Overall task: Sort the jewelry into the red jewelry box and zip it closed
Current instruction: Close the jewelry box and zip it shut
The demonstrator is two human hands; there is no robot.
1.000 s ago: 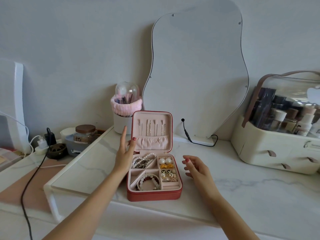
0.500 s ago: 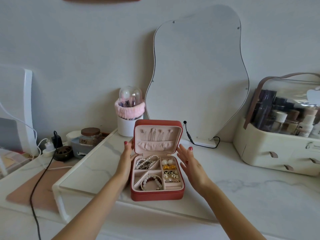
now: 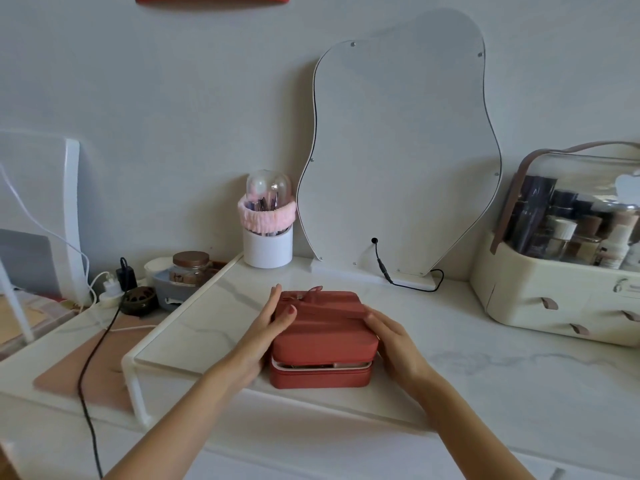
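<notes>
Both hands, left [image 3: 268,327] and right [image 3: 393,336], press flat against the nearly closed red leather jewelry box [image 3: 322,339], fingers straight.

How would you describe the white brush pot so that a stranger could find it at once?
Find the wavy mirror leaning on the wall. Just left of its base, on the marble top, stands the white brush pot. Only it wears a fluffy pink band and a clear dome over its brushes.

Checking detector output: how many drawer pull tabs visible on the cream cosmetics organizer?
3, all on the cream cosmetics organizer front: one upper left, one lower middle, one at the right frame edge. More may be cut off beyond the frame.
</notes>
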